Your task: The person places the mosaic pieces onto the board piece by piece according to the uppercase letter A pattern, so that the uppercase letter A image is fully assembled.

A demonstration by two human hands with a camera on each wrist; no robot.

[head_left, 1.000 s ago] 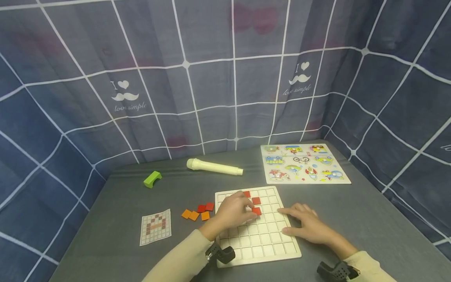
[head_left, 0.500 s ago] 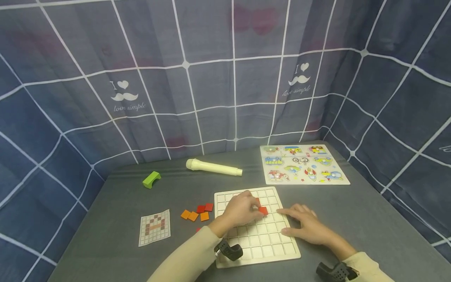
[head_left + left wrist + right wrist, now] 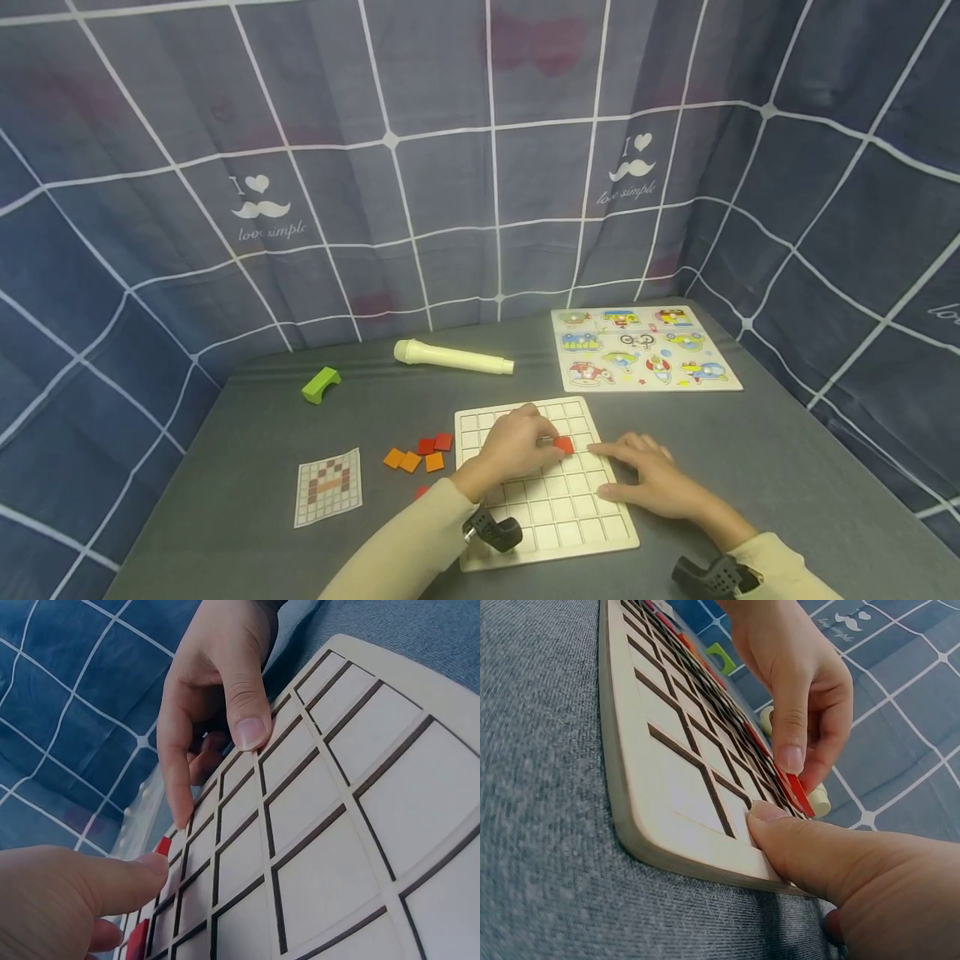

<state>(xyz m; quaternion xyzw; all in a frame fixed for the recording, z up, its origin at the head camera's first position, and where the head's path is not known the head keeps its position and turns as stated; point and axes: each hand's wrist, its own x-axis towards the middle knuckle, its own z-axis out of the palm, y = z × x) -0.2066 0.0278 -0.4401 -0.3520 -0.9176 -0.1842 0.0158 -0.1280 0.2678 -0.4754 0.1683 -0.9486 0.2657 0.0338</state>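
My left hand pinches a red square tile between thumb and fingers, low over a pale wooden grid board. In the right wrist view the tile slants just above the board's cells. Another red tile sits on the grid, largely covered by my left hand in the head view. At the board's right edge rests my right hand, index finger extended and thumb on the rim, holding no tile. The left wrist view shows this right hand with its thumb and index finger on the board.
Left of the board lie loose red tiles and orange tiles. Beyond them is a printed pattern card. A green arch block, a cream toy microphone and a picture puzzle board lie farther back.
My left hand has moved rightward across the board with the red tile, then slightly farther right. A red tile by my left forearm has come into view. My right hand stays put.
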